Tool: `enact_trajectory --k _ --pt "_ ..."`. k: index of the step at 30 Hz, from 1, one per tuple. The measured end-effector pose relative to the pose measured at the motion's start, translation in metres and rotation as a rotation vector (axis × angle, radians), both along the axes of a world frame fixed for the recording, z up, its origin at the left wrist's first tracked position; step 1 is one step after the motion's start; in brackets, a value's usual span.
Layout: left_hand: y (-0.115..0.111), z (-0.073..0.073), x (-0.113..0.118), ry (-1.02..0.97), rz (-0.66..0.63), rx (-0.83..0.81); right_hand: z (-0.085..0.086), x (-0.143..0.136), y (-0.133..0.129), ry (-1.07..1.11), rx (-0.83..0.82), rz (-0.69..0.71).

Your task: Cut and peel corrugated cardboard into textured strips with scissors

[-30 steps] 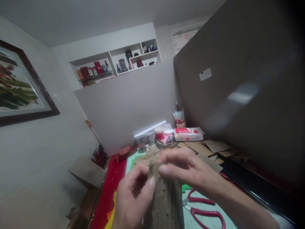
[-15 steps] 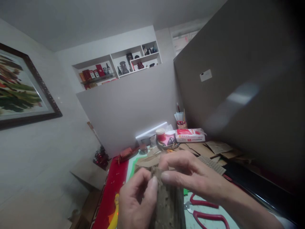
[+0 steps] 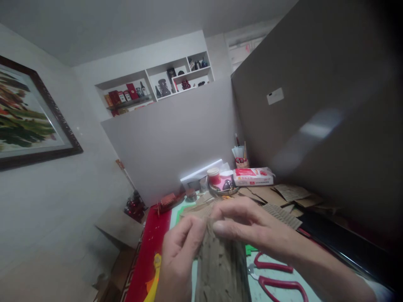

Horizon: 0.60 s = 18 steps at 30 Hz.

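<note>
A brown, rough-surfaced cardboard piece [image 3: 222, 270], layered with ragged strips, stands up close in front of me at the lower middle. My left hand [image 3: 181, 251] is closed at its upper left edge, thumb against the bent fingers. Over the top edge, my right hand [image 3: 248, 218] pinches the same piece between thumb and forefinger. The fingertips partly hide that edge, so any small strip between them cannot be made out. Red-handled scissors [image 3: 277, 285] lie right of the piece, below my right forearm.
Corrugated cardboard scraps [image 3: 288, 193] lie across the back and right of the table. Behind are a red-and-white packet [image 3: 253, 177], a paper cup [image 3: 214, 176] and a pen holder [image 3: 242, 163]. A yellow tool [image 3: 154, 281] lies at left. Grey panels [image 3: 176, 138] enclose the table.
My left hand has shifted up, its thumb now drawn beside the fingers at the top edge. More of the cardboard's face shows. My right hand stays at the top, little changed.
</note>
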<state>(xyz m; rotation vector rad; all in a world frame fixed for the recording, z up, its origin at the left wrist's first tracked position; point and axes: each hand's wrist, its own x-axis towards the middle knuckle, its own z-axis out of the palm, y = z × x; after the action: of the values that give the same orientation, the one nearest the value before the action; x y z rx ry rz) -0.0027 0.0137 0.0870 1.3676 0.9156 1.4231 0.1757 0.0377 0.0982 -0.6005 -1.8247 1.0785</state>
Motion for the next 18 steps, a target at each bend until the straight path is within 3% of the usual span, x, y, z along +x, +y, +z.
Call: enact_trajectory --k 3,6,14,18 --pt "-0.001 0.003 -0.001 -0.117 -0.096 -0.083 -0.001 -0.003 0.002 0.001 -0.03 0.014" --pt "-0.004 0.005 -0.001 -0.115 -0.05 -0.146 -0.001 -0.006 -0.002 -0.064 0.081 -0.109" --pt "-0.004 -0.001 0.001 0.311 0.25 0.209 -0.004 -0.018 -0.018 -0.202 0.604 -0.493" --pt "-0.004 -0.005 0.005 0.343 0.301 0.298 -0.007 -0.022 -0.019 -0.209 0.608 -0.603"
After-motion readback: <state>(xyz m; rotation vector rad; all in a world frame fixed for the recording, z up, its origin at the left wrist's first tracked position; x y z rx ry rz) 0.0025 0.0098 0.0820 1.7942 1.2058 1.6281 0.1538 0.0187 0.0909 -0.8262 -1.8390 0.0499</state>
